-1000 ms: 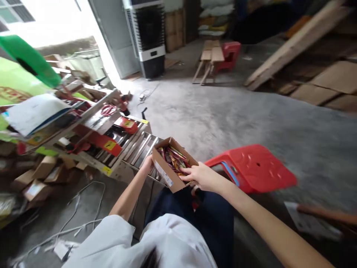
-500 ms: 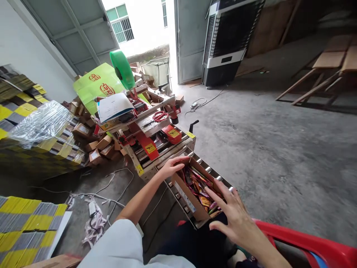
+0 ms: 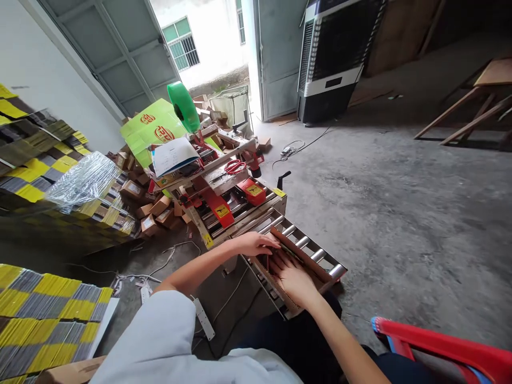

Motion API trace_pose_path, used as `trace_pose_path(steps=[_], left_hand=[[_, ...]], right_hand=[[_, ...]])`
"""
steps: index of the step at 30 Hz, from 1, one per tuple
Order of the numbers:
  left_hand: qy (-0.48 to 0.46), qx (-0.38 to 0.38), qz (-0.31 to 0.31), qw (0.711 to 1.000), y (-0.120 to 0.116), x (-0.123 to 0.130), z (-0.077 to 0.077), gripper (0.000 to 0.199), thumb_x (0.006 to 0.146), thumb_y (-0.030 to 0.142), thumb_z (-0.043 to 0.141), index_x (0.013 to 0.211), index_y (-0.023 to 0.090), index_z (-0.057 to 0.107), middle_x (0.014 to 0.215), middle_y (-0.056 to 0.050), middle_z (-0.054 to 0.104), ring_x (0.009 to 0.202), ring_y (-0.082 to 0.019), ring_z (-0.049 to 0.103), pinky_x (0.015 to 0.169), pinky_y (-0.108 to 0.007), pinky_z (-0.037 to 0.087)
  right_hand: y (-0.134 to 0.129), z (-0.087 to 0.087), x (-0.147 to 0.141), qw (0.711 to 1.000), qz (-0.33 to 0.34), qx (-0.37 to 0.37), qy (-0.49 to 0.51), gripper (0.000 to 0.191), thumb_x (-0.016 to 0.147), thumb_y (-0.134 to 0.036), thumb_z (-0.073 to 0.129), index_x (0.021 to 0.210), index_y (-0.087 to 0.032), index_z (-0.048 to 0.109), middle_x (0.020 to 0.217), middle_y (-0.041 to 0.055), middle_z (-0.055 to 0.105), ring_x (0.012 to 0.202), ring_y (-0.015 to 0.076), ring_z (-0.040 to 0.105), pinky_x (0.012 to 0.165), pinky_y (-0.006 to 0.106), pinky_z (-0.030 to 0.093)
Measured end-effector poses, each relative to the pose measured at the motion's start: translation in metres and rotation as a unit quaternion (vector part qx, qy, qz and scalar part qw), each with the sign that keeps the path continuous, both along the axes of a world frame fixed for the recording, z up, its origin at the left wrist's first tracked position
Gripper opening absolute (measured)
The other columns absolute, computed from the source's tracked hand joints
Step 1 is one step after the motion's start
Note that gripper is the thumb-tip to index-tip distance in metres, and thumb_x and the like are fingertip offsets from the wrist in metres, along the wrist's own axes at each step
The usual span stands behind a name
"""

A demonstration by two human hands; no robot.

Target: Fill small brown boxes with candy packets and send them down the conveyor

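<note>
An open cardboard box [image 3: 307, 260] rests on the roller conveyor [image 3: 319, 255] in front of me. My right hand [image 3: 295, 280] is down inside the box, palm downward with its fingers stretched out and pressing flat. My left hand [image 3: 258, 244] lies over the box's far left corner, fingers extended across the rim and close to the right fingertips. Neither hand grips anything. Most of what lies in the box is hidden under my hands; only a thin greenish edge shows near the right wall.
Beyond the conveyor stands a carton taping machine [image 3: 216, 186] bearing papers [image 3: 175, 156], red scissors [image 3: 235, 167] and a green tape roll [image 3: 184, 106]. Stacked yellow-grey cardboard [image 3: 44, 314] is at left, a red stool [image 3: 436, 341] at lower right. Cables and a power strip [image 3: 204, 319] lie on the floor.
My right hand has moved from above the box's near right side down into it, covering the colourful packets. My left hand has shifted slightly right along the far end. The view has turned slightly.
</note>
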State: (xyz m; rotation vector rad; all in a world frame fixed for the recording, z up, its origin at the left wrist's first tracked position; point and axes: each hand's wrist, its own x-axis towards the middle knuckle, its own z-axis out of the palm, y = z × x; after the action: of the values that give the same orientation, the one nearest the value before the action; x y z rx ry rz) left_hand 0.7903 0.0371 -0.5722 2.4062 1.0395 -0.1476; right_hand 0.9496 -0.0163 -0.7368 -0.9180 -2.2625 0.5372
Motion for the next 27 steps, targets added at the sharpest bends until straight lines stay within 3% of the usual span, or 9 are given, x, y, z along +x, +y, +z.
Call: trace_pose_path(steps=[2,4,7,9,12,14,19,23,27], left_hand=[[-0.013,0.023,-0.002,1.0,0.005,0.002,-0.004,0.03,0.092,0.028,0.063,0.12,0.02,0.073,0.13,-0.013,0.068,0.121,-0.023,0.065,0.104,-0.031,0.048],[-0.029,0.033,0.006,0.999,0.008,0.004,-0.005,0.028,0.09,0.027,0.064,0.115,0.017,0.075,0.122,-0.013,0.072,0.112,-0.022,0.068,0.099,-0.03,0.05],[-0.031,0.036,0.038,0.998,0.007,0.007,-0.005,0.027,0.086,0.025,0.066,0.109,0.014,0.075,0.108,-0.012,0.076,0.097,-0.02,0.07,0.089,-0.029,0.053],[-0.025,0.037,0.071,0.996,0.009,0.007,-0.004,0.026,0.084,0.024,0.066,0.105,0.013,0.076,0.102,-0.011,0.077,0.089,-0.019,0.07,0.084,-0.028,0.053],[-0.008,0.059,0.097,0.993,0.02,0.007,-0.006,0.023,0.081,0.026,0.067,0.099,0.014,0.076,0.097,-0.009,0.077,0.085,-0.019,0.069,0.079,-0.029,0.053],[0.009,0.088,0.085,0.992,0.03,0.009,-0.009,0.018,0.081,0.027,0.068,0.093,0.015,0.076,0.094,-0.008,0.076,0.084,-0.019,0.068,0.078,-0.029,0.052],[0.083,0.208,0.064,0.973,0.034,0.025,-0.025,0.013,0.088,0.02,0.057,0.082,0.018,0.069,0.09,-0.007,0.074,0.088,-0.02,0.066,0.084,-0.032,0.05],[0.177,0.329,0.066,0.925,0.024,0.032,-0.037,0.016,0.091,0.016,0.05,0.088,0.019,0.065,0.097,-0.012,0.07,0.097,-0.026,0.062,0.089,-0.038,0.048],[0.178,0.404,0.121,0.889,0.023,0.026,-0.044,0.015,0.093,0.018,0.047,0.093,0.018,0.062,0.106,-0.014,0.065,0.103,-0.029,0.059,0.091,-0.041,0.047]], right_hand=[[0.005,0.001,0.006,0.996,0.04,-0.046,0.071,0.053,0.088,-0.027,0.054,0.141,-0.02,0.059,0.152,0.0119,0.049,0.147,0.0315,0.038,0.121,0.055,0.03],[0.007,0.005,0.016,0.964,0.08,-0.118,0.226,0.056,0.086,-0.032,0.057,0.141,-0.02,0.058,0.147,0.0124,0.054,0.14,0.0303,0.048,0.117,0.052,0.039],[-0.005,0.015,0.032,0.849,0.043,-0.199,0.487,0.048,0.09,-0.038,0.056,0.134,-0.021,0.061,0.134,0.0112,0.066,0.123,0.0255,0.063,0.106,0.045,0.051],[-0.02,0.023,0.042,0.803,-0.029,-0.185,0.566,0.034,0.092,-0.039,0.056,0.117,-0.021,0.069,0.118,0.0093,0.073,0.11,0.0231,0.068,0.1,0.042,0.055],[-0.033,0.03,0.05,0.814,-0.145,-0.098,0.554,0.024,0.094,-0.036,0.056,0.1,-0.021,0.073,0.103,0.0077,0.074,0.099,0.0215,0.068,0.093,0.04,0.056],[-0.034,0.027,0.052,0.841,-0.188,-0.042,0.506,0.023,0.096,-0.032,0.054,0.106,-0.023,0.072,0.107,0.0076,0.072,0.104,0.0223,0.066,0.098,0.043,0.054],[-0.025,0.002,0.043,0.903,-0.118,-0.03,0.412,0.036,0.096,-0.027,0.05,0.128,-0.023,0.067,0.136,0.0092,0.063,0.131,0.0252,0.054,0.116,0.05,0.041],[-0.029,0.0,0.043,0.868,-0.054,-0.11,0.481,0.042,0.101,-0.031,0.039,0.138,-0.021,0.058,0.133,0.0105,0.065,0.125,0.022,0.061,0.109,0.044,0.05],[-0.044,0.024,0.048,0.858,-0.225,-0.092,0.453,0.06,0.096,-0.047,0.056,0.147,-0.018,0.047,0.146,0.0146,0.054,0.135,0.0268,0.051,0.112,0.046,0.046]])
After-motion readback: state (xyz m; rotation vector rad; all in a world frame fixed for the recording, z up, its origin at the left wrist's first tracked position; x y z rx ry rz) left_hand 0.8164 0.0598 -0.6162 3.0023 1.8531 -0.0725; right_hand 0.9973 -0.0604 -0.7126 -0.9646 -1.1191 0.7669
